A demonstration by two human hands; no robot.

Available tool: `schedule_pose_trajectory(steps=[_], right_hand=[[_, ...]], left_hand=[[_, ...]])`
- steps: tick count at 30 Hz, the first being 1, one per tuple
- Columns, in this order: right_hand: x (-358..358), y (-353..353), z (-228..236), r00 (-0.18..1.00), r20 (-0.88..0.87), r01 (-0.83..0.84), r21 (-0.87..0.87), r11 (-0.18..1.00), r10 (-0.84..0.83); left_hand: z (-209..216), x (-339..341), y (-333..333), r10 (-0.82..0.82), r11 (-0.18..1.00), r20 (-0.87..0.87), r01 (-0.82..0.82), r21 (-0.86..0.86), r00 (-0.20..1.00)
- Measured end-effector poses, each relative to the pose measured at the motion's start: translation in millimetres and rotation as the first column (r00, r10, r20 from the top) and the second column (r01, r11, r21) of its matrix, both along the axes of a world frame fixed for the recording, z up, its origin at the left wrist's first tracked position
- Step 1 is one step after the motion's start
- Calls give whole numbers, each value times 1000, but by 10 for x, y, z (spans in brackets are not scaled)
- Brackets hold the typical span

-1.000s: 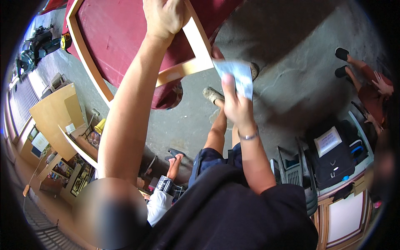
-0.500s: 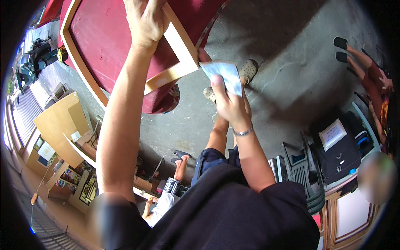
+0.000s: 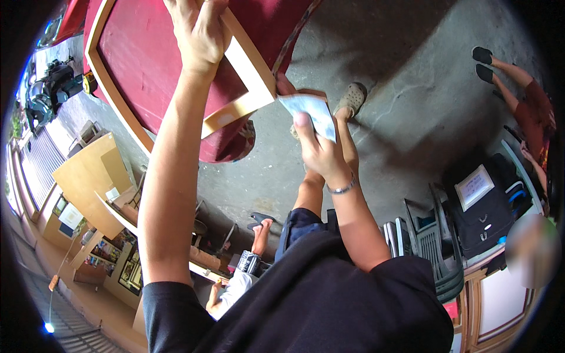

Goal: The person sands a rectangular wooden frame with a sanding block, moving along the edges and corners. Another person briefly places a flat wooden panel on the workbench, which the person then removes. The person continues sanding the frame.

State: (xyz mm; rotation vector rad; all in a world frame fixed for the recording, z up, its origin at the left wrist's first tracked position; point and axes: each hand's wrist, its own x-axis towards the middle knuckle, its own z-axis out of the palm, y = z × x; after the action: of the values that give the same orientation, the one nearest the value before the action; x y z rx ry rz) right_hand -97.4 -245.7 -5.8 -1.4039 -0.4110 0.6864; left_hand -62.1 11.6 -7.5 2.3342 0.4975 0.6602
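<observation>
A pale wooden frame (image 3: 253, 62) lies over a red-covered surface (image 3: 141, 53), its corner jutting past the edge toward me. My left hand (image 3: 197, 35) grips its top part; the fingertips run out of the picture at the upper edge. In my right hand (image 3: 323, 156) is a folded sheet of sandpaper (image 3: 315, 112), pale on its visible side, pinched under the thumb. The sheet's left edge is right by the frame's near corner; whether they touch I cannot tell. Fingers beneath the sheet are hidden.
My clog (image 3: 353, 99) stands on the grey concrete floor. On the right are a dark green plastic chair (image 3: 432, 241), a black bag (image 3: 479, 206) and a seated person (image 3: 532, 112). Another person (image 3: 235, 288) sits behind to the left. Wooden boards (image 3: 88, 182) and a motorbike (image 3: 50, 91) stand left.
My right hand and the sandpaper have moved slightly down and left beside the frame's corner. My left hand keeps its grip, shifted slightly left in the picture.
</observation>
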Motion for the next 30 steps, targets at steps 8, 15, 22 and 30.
schedule_pose_trajectory(steps=[8, 15, 22, 30], right_hand=[[3, 91, 82, 986, 155, 58, -12, 998, -56], [-4, 34, 168, 988, 151, 30, -43, 999, -23], [80, 158, 185, 978, 210, 17, -46, 999, -7], [66, 13, 284, 971, 229, -46, -107, 993, 69]], left_hand=[[73, 21, -53, 0, 1000, -45, -1, -14, 999], [-39, 9, -3, 6, 1000, 21, -6, 0, 1000], [-50, 9, 16, -7, 998, 24, 5, 57, 1000], [-70, 16, -3, -11, 1000, 61, 10, 22, 998]])
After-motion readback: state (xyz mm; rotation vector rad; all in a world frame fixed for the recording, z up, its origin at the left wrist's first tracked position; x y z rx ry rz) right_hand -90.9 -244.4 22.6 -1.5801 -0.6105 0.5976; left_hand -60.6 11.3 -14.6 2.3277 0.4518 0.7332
